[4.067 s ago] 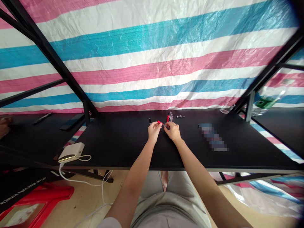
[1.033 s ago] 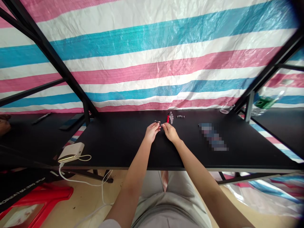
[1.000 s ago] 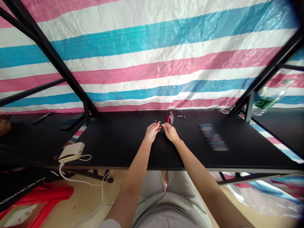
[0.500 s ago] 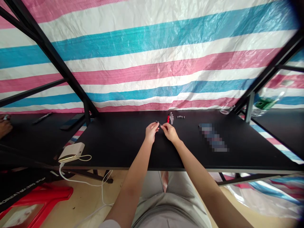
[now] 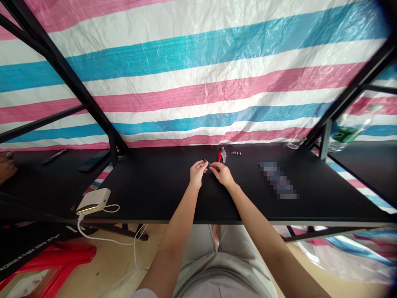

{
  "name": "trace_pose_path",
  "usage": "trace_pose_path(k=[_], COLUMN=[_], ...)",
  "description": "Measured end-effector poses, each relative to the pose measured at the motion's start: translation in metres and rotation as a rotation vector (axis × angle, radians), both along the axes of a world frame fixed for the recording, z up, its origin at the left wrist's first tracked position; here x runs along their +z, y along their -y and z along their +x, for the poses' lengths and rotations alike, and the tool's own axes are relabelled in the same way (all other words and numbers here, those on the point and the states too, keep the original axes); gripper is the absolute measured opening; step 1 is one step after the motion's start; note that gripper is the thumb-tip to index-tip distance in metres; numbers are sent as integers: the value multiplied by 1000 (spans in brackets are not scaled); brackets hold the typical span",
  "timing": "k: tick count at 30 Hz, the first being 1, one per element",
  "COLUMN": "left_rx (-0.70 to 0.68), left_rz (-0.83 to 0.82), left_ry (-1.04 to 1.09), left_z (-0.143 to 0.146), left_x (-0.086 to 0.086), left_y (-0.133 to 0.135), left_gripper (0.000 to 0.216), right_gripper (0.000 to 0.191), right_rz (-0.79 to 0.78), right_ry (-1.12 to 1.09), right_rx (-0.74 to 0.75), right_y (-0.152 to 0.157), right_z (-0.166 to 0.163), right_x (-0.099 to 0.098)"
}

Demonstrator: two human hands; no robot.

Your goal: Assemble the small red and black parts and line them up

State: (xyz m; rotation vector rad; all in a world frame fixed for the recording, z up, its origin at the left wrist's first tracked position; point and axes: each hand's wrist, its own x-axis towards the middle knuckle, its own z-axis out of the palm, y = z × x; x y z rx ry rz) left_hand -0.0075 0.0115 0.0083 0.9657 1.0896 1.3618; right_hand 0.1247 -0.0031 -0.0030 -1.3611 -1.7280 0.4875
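Over the middle of the black table (image 5: 149,186), my left hand (image 5: 197,171) pinches a small dark piece (image 5: 205,159) whose end sticks up past the fingertips. My right hand (image 5: 222,173) is closed close beside it, its fingertips on the lower right end of the same dark piece; its exact kind is too small to make out. Just beyond my right hand lie slim red pieces (image 5: 219,156) and several clear, tube-like pieces (image 5: 223,155). To their right is a short row of small silver and black parts (image 5: 235,153).
A white power bank (image 5: 94,200) with a cable sits at the table's left front. A blurred-out flat object (image 5: 279,180) lies to the right. A clear cup (image 5: 297,143) and a plastic bottle (image 5: 347,134) stand at back right. Another person's hand (image 5: 6,167) shows far left.
Both hands stay nearly in place around the small dark piece, with slight finger movement. At far left the other person's hand has shifted a little.
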Motion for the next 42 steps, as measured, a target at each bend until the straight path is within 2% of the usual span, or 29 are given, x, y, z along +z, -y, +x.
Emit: trace_pose_path(k=[6,12,16,20,26,32,42], left_rx=[66,113,146,132,82,49,-17], left_rz=[60,169,179,222,321,287,232], left_ry=[-125,-235,-254,-369,-651,-936,-1264], left_z=[5,11,11,12,22,44,58], left_x=[0,-11,-14,-12,-12,-8,-3], left_y=[4,2,3,8,3,-14,-15], left_gripper=[28,23,24,20,16,11,10], right_gripper=[16,9,10,13,15,14,16], right_rz=[47,-70,-112,-159,-167,-175,-139], right_ry=[159,389,391,285,249,269,267], right_rx=[-43,-290,-392,-489,-503,-512,-523], right_y=[2,3,3,3,0,-1,-3], right_z=[2,4,13,25,30,30,30], right_x=[4,11,10,5,-1,-1,-4])
